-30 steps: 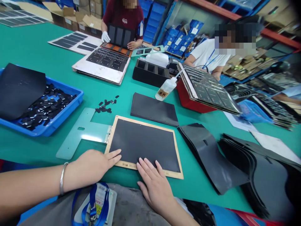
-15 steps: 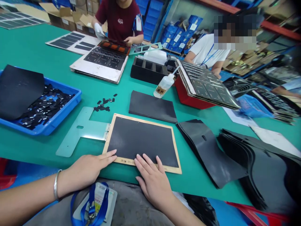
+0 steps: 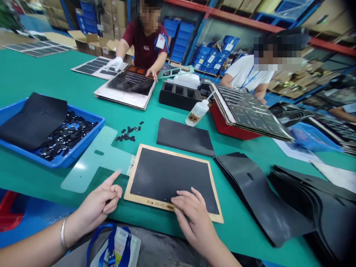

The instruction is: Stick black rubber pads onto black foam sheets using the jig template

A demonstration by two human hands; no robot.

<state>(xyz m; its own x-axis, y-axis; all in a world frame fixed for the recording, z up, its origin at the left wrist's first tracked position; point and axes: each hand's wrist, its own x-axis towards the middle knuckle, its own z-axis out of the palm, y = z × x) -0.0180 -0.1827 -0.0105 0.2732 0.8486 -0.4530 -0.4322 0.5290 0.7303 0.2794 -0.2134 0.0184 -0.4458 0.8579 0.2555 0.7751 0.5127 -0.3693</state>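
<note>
Through my remote feed I read "AR" on the badge (image 3: 120, 243) and "H" on the wooden frame (image 3: 160, 204); the bottle (image 3: 198, 109) label is blurred.

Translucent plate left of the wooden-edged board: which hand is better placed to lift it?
Probably the left hand: it is much nearer the translucent plate and appears empty. The right hand is farther off, at the near edge of the wooden-edged board.

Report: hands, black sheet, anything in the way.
Left hand empty, index extended. Black sheet flat on wood-bordered board. In the way: right hand, fingers over sheet's near edge.
</note>
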